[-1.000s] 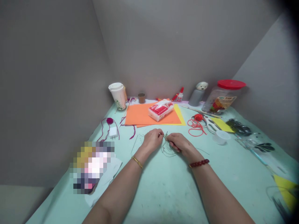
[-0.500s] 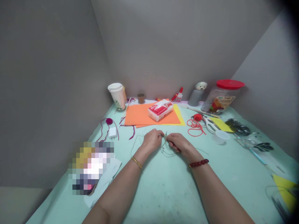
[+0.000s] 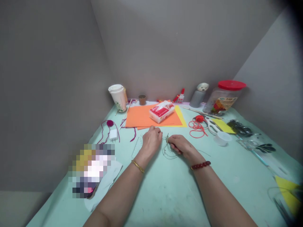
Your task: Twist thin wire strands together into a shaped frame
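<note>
Mint table cover (image 3: 165, 195) spreading between grey walls (image 3: 165, 47). Across the far side, orange paper (image 3: 139, 118) under a tissue pack (image 3: 162, 112); far right, a plastic jar (image 3: 222, 102) with a red lid (image 3: 232, 84); right of the paper, scissors (image 3: 211, 125) and red string (image 3: 196, 130). Near the middle of the cover, right hand (image 3: 182, 146) curled, fingertips closed on thin wire (image 3: 169, 152), its loose loops lying on the cover and a small twisted end standing between the hands. Left hand (image 3: 152, 141) half curled, knuckles up, just beside the twisted end; any hold on the wire impossible to tell. Gold bracelet (image 3: 138, 166) on the left, red bead bracelet (image 3: 200, 165) on the right.
</note>
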Demonstrator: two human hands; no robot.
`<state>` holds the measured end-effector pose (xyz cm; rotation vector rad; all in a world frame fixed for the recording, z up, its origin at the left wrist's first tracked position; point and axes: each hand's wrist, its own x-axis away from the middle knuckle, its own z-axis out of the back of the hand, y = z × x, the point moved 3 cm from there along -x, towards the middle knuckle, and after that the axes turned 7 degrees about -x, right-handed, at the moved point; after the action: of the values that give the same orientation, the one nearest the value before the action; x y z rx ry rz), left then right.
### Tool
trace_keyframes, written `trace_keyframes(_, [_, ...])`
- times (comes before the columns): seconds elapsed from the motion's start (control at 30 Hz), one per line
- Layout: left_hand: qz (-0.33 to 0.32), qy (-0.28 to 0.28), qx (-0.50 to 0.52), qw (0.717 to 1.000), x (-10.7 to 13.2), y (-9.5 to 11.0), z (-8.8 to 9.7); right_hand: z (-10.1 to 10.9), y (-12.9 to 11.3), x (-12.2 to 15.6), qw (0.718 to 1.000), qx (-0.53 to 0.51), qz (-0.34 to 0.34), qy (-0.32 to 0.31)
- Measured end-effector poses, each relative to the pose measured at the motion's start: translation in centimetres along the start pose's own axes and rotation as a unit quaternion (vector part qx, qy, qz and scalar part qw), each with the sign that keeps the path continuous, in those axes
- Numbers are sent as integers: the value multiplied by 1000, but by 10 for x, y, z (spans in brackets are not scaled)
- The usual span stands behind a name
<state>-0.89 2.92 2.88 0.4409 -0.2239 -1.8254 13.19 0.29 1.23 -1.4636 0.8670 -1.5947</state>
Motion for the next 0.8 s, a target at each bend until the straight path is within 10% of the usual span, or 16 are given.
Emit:
trace_keyframes(0.3, [-39,-30,25,998,-6,2,-24,-1,-1,0,1000,-8,-6,0])
trace_keyframes(0.57, [-3,40,95,995,-2,-1,-9,6,-3,5,999,-20,-16,-29])
trace_keyframes(0.8, [-38,-62,193,979,3,10,-4,12,-4,16,999,-4,-29,-30])
